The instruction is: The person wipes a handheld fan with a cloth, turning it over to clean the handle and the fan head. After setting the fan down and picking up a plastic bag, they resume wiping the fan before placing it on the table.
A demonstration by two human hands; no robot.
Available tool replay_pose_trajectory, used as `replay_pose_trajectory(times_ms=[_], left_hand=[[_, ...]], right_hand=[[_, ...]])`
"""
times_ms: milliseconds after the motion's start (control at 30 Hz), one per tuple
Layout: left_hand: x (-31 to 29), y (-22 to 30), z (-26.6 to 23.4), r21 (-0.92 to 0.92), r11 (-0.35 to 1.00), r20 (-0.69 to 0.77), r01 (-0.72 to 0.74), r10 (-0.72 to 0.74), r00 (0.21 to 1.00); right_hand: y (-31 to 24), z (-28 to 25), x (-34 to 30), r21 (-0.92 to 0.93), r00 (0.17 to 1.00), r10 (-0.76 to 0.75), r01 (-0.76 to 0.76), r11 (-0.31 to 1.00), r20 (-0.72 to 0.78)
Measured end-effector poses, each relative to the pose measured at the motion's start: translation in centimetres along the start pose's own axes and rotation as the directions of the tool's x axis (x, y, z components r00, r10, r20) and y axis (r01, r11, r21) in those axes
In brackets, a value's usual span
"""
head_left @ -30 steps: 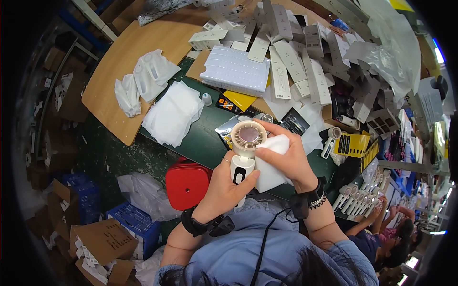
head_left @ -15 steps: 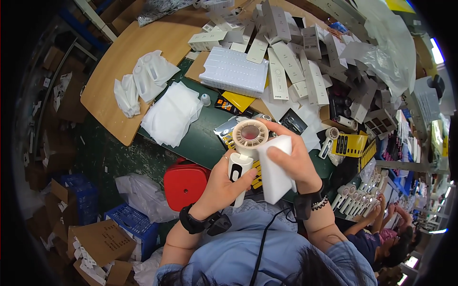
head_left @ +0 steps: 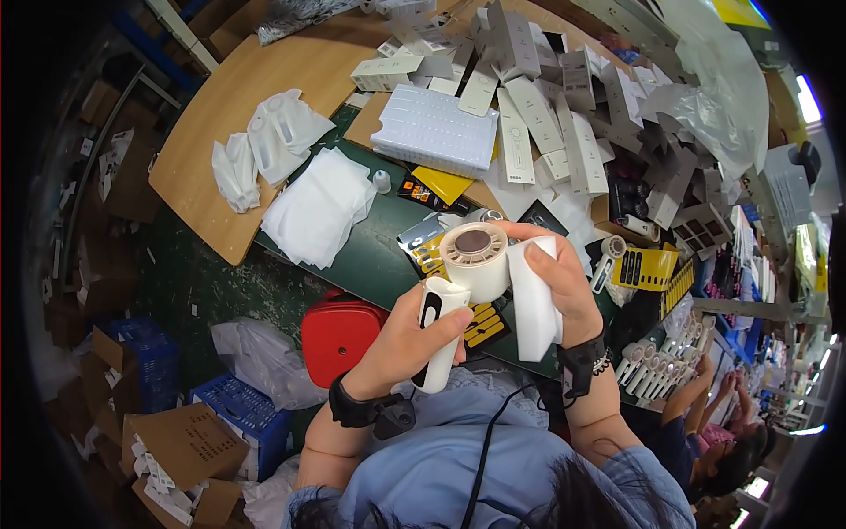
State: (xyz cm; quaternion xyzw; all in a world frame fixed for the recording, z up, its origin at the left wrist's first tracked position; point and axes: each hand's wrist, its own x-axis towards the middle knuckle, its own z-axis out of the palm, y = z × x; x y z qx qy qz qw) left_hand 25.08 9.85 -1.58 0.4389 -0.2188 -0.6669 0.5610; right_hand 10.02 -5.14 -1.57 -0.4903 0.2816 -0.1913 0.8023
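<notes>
A cream handheld fan [head_left: 476, 260] is up in front of my chest, its round slotted head tilted and its handle pointing down. My left hand [head_left: 401, 339] is closed around the handle, thumb across the front beside a black oval panel. In my right hand [head_left: 568, 291] is a white foam pad [head_left: 535, 309], gripped with the thumb over its face. The fingers of that hand reach behind the fan head, and the pad stands close to the head's right side. Whether those fingers touch the head is hidden.
On the green table [head_left: 352, 264] are a stack of white sheets [head_left: 317, 207], a small bottle [head_left: 381, 182] and yellow-black packages. White cartons [head_left: 529, 115] pile up behind. A red case [head_left: 342, 339] is left of me. More fans [head_left: 652, 370] stand at right, near co-workers.
The fan head has tipped and shifted right, now showing its brown centre disc. My right hand and the foam pad have moved slightly right, and the pad has turned more edge-on.
</notes>
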Motion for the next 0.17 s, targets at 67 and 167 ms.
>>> replay_pose_trajectory(times_ms=[67,167], left_hand=[[-0.04,0.19,-0.07,0.004,1.0,0.022,0.009,-0.009,1.0],[-0.18,0.55,0.19,0.066,0.998,0.027,0.001,-0.002,1.0]], right_hand=[[-0.5,0.23,-0.41,-0.021,1.0,-0.024,0.024,0.999,0.017],[-1.06,0.11,-0.67,-0.088,0.999,-0.021,0.024,0.996,0.041]])
